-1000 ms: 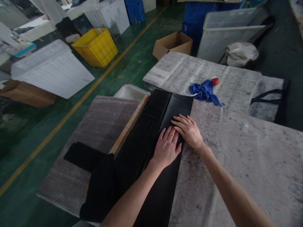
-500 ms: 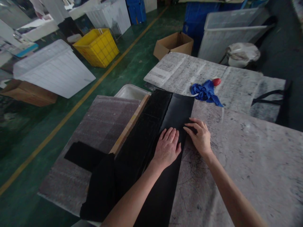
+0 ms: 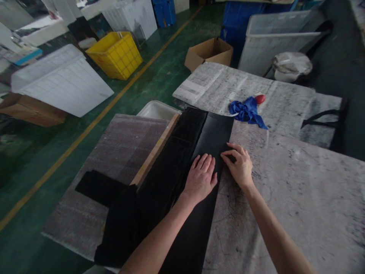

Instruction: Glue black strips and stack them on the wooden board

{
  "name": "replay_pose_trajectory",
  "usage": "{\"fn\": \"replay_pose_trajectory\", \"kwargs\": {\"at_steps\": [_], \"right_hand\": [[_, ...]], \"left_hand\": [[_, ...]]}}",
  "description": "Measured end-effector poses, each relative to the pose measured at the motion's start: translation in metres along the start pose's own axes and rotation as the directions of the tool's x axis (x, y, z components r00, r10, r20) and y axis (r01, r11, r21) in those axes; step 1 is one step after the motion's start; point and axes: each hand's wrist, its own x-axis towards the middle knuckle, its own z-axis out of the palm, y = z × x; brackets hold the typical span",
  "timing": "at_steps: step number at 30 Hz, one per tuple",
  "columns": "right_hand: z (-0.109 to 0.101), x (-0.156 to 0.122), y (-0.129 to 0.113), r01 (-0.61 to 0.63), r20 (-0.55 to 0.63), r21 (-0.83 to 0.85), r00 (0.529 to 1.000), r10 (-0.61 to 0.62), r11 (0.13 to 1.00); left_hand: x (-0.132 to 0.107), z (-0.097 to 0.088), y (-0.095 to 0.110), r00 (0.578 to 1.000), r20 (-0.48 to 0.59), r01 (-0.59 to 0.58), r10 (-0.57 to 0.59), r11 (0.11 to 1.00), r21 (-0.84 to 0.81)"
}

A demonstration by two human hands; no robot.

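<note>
A long, smooth black sheet [image 3: 218, 127] lies lengthwise on the worn, marked table. My left hand [image 3: 201, 177] rests flat on it with the fingers stretched forward, pressing near its left side. At the sheet's right edge, my right hand [image 3: 239, 163] has thumb and index finger pinched together; the edge appears to be between the tips. Left of the sheet runs a darker black strip of material [image 3: 176, 152], bordered by a wooden bar [image 3: 155, 150]. Folded black cloth [image 3: 119, 224] hangs at the near end, with a flap stretching left.
A blue cloth [image 3: 246, 110] and a red object [image 3: 260, 99] lie on the far part of the table [image 3: 285, 182]. Beyond stand a cardboard box [image 3: 196, 57] and a grey bin [image 3: 262, 49]. A yellow crate [image 3: 116, 57] and a white bin [image 3: 62, 82] are across the floor line.
My right thumb and index finger have closed together at the sheet's edge. My left hand stays flat in the same place. The view has shifted slightly.
</note>
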Motion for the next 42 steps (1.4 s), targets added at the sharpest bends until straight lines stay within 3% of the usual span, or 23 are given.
{"fn": "replay_pose_trajectory", "kwargs": {"at_steps": [5,12,27,42], "right_hand": [[0.001,-0.0003,-0.0015,-0.008,-0.008,-0.015,1.0,0.008,1.0],[-0.0016,-0.0003,-0.0043,-0.008,0.005,-0.018,1.0,0.008,1.0],[0.0025,-0.0007,-0.0063,-0.015,0.017,-0.135,1.0,0.017,0.991],[0.0018,-0.0017,-0.006,-0.029,0.017,-0.115,0.999,0.031,0.993]], "left_hand": [[-0.0005,-0.0028,0.001,1.0,-0.003,0.021,-0.021,0.999,-0.028],[-0.0043,-0.0032,0.0018,0.974,-0.093,0.206,-0.207,0.978,-0.017],[-0.0031,-0.0008,0.0012,0.982,-0.064,0.176,-0.175,0.984,0.003],[-0.0032,0.0009,0.0019,0.987,-0.064,0.148,-0.146,0.988,0.031]]}}
